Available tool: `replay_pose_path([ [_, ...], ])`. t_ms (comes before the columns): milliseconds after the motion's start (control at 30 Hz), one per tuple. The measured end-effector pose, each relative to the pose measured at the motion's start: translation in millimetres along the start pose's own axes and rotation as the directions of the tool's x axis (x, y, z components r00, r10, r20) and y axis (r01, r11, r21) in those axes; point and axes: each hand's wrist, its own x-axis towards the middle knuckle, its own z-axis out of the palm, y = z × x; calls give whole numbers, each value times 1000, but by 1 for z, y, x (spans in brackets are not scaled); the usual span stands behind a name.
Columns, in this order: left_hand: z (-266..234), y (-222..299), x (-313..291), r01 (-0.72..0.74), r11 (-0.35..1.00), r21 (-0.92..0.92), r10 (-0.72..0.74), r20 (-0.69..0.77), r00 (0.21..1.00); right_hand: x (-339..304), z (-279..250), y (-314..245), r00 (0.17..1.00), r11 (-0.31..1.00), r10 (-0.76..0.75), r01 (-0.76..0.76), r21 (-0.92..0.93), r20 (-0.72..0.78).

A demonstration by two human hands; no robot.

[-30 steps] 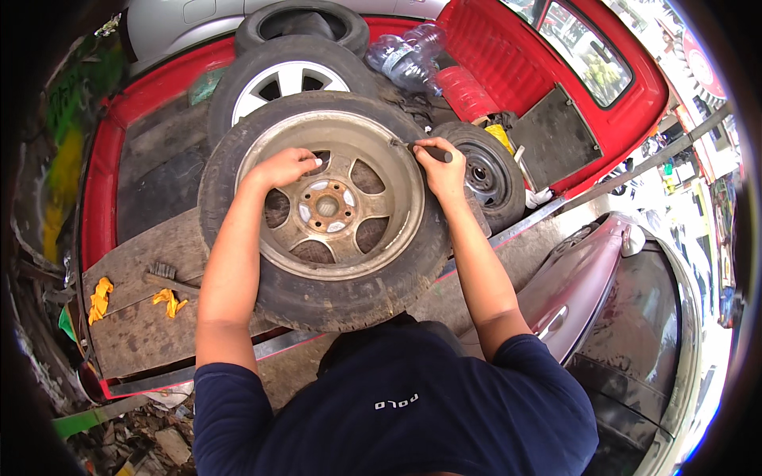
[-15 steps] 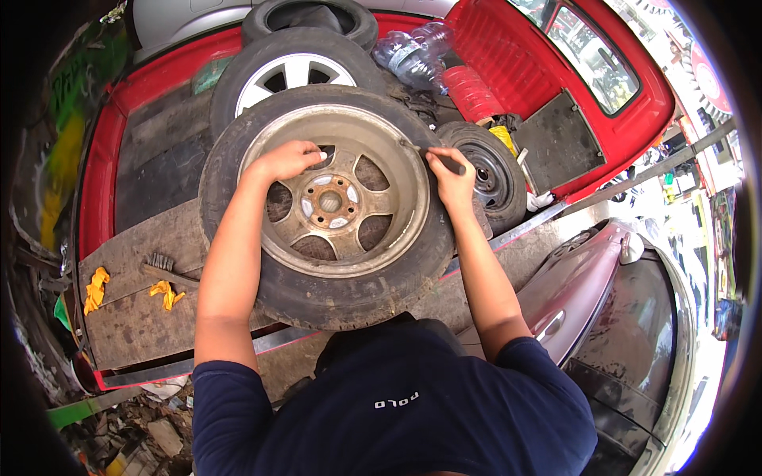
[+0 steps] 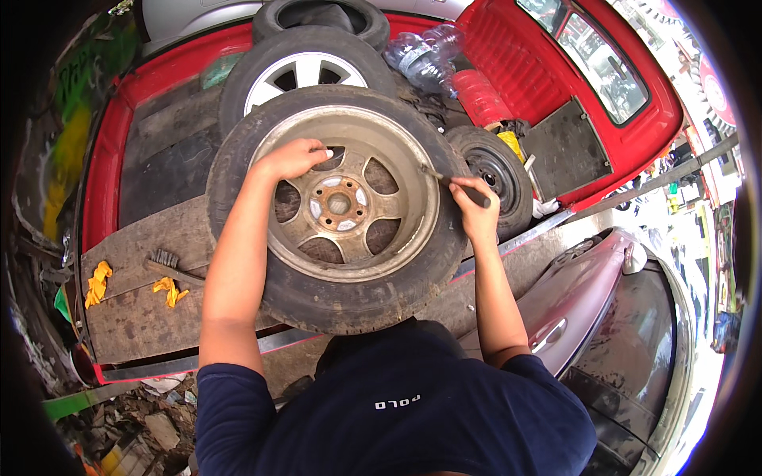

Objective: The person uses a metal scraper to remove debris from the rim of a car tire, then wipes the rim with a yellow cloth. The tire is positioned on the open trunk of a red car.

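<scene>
A car wheel (image 3: 381, 274), a dull, dirty spoked rim with a black tyre on it, lies inner side up in front of me. My left hand (image 3: 295, 159) reaches over the rim's upper left, beside a spoke opening. Its fingers are drawn together, and whatever they may hold is hidden. In my right hand (image 3: 481, 213), at the wheel's right side, is a slim hand tool (image 3: 475, 193) with a dark handle. Its thin end crosses the rim's edge and meets the inner wall; the exact kind of tip is too small to tell.
Behind lie a silver-rimmed wheel (image 3: 309, 71), another tyre (image 3: 373, 24) and clear plastic bottles (image 3: 421, 59). A smaller black wheel (image 3: 504, 178) is at right. A wire brush (image 3: 167, 260) and yellow rags (image 3: 98, 283) lie left on the red truck's bed. A car (image 3: 591, 297) stands at lower right.
My right hand has moved slightly right and toward me, with the tool's end lower along the rim's inner wall. My left hand keeps its place on the wheel; the whole view has shifted a little.
</scene>
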Motion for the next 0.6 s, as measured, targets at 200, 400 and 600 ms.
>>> replay_pose_path([
  [200,2,0,1,44,998,46,-43,-17,999,52,47,-1,996,996,-85,85,-5,12],
  [400,-2,1,-2,77,997,29,-77,10,997,48,37,-6,992,993,-107,110,-49,74],
  [600,-2,4,-3,80,996,31,-80,-5,997,18,16,-3,999,999,17,-15,-43,37],
])
